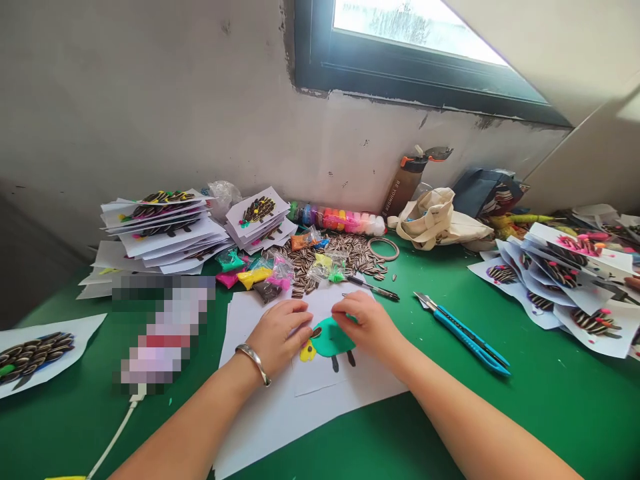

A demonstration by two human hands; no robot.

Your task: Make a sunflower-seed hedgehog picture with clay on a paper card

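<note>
White paper (260,413) lies on the green table, bearing a flat green clay oval (330,338) with a yellow clay head (307,351) at its left and two dark legs below. One sunflower seed (317,332) sits at the oval's upper left edge. My left hand (280,333), with a silver bangle at the wrist, rests beside the yellow head, its fingers bent close together; what they may hold is hidden. Over the oval's upper right, my right hand (367,323) has its fingertips pinched together on something too small to make out.
Behind the paper lie a seed pile (345,257), clay packets (255,275) and a pen (375,288). Stacked seed pictures stand left (165,233) and right (560,280). A blue cutter (465,337) lies right; a bottle (403,183) and cloth bag (435,223) stand behind.
</note>
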